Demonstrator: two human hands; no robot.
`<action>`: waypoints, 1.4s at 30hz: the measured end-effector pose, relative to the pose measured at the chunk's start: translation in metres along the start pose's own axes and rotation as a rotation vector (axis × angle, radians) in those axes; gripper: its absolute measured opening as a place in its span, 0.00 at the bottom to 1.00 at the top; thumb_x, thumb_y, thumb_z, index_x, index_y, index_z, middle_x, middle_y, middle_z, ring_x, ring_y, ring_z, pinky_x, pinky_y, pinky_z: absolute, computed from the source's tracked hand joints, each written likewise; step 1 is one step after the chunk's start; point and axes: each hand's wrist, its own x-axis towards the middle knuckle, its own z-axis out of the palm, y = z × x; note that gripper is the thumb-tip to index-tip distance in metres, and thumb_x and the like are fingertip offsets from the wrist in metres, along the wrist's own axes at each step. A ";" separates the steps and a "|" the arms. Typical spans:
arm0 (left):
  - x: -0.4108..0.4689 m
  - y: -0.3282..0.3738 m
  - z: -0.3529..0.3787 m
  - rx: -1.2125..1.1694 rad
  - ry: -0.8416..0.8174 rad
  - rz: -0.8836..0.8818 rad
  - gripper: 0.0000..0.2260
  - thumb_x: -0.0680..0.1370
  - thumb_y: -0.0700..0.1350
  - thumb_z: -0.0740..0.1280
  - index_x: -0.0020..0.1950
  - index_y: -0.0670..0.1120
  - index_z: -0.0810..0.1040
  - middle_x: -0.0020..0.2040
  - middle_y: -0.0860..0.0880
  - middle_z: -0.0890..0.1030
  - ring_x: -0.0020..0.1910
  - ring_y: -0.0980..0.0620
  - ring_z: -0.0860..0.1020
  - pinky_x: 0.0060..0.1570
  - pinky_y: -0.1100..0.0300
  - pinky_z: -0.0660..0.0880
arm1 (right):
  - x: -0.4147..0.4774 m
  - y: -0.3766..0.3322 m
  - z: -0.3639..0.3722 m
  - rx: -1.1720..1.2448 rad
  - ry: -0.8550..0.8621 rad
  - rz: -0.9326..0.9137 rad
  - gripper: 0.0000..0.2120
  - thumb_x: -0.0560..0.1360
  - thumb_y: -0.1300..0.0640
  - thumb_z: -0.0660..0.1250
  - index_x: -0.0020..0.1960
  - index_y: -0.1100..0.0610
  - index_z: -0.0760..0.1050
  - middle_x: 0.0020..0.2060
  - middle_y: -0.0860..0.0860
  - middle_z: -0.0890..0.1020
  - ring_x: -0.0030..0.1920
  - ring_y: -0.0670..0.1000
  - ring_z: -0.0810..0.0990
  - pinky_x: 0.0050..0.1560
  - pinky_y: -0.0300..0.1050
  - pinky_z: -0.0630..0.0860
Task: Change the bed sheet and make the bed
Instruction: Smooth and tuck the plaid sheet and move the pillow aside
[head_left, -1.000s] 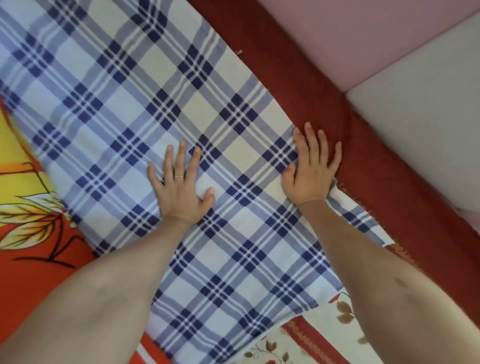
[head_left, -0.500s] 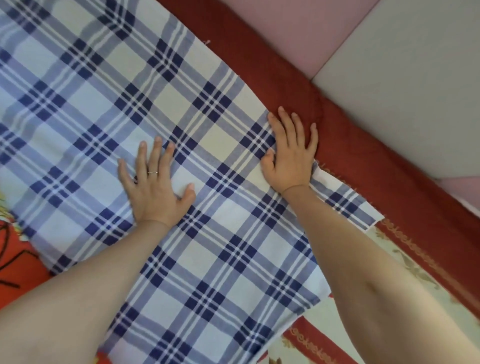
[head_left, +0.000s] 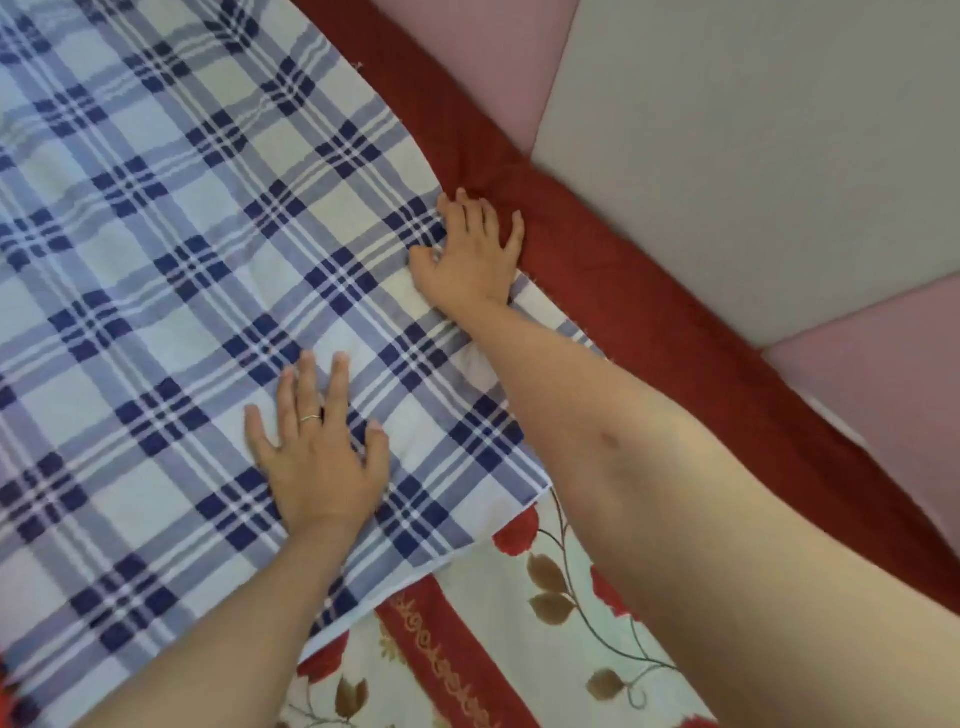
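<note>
**A:** Where is the checked sheet (head_left: 182, 260) lying?

**B:** The blue and white cloth is lying spread flat and is filling the left and middle of the view. Its near corner is lying on top of a floral sheet (head_left: 545, 649), white with red flowers, brown leaves and a red patterned band, which is showing out from under it at the bottom. Its far edge is running right along a strip of dark red fabric (head_left: 623, 291).

**A:** And what is the left hand (head_left: 317, 452) doing?

**B:** It is resting palm down on the checked sheet, near that corner. The fingers are lying straight and spread, so the grip is released. It is pressing on the cloth, not grasping it. A thin ring (head_left: 310, 418) is showing on one finger.

**A:** The right hand (head_left: 467, 254)?

**B:** It is reaching further out, to the line where the checked sheet is meeting the red fabric. The palm is sitting on the checked edge and the fingertips are lying over onto the red. The fingers are spreading and bending only a little, and the thumb is bending in beside the palm. That grip is also looking released, with the hand pressing down and not pinching anything. The red fabric is bunching into a fold just beyond the fingertips.

**A:** Are the two hands touching?

**B:** No, they are staying apart, with the right forearm crossing over the checked edge between them.

**A:** What is showing past the red fabric?

**B:** Padded panels (head_left: 753, 156) in grey and pink are standing just beside it, along the top right.
</note>
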 end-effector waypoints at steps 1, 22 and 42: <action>0.001 -0.002 0.002 -0.004 0.038 0.004 0.31 0.75 0.56 0.51 0.78 0.51 0.55 0.78 0.46 0.55 0.76 0.46 0.54 0.72 0.42 0.45 | 0.006 0.000 -0.006 -0.002 -0.061 -0.029 0.31 0.73 0.42 0.55 0.74 0.50 0.62 0.74 0.49 0.63 0.74 0.51 0.58 0.74 0.59 0.43; -0.167 0.118 0.019 -0.029 -0.085 -0.226 0.26 0.80 0.56 0.46 0.78 0.57 0.43 0.79 0.50 0.44 0.77 0.47 0.42 0.67 0.29 0.39 | -0.277 0.302 -0.106 -0.191 -0.363 0.133 0.40 0.72 0.29 0.46 0.77 0.43 0.37 0.77 0.47 0.40 0.77 0.52 0.41 0.70 0.69 0.40; -0.163 0.267 -0.018 -0.312 -0.288 0.496 0.19 0.76 0.40 0.60 0.66 0.50 0.72 0.74 0.50 0.64 0.75 0.51 0.56 0.74 0.48 0.43 | -0.316 0.374 -0.163 0.212 -0.421 0.392 0.45 0.68 0.34 0.68 0.76 0.50 0.54 0.73 0.51 0.64 0.72 0.53 0.63 0.70 0.56 0.62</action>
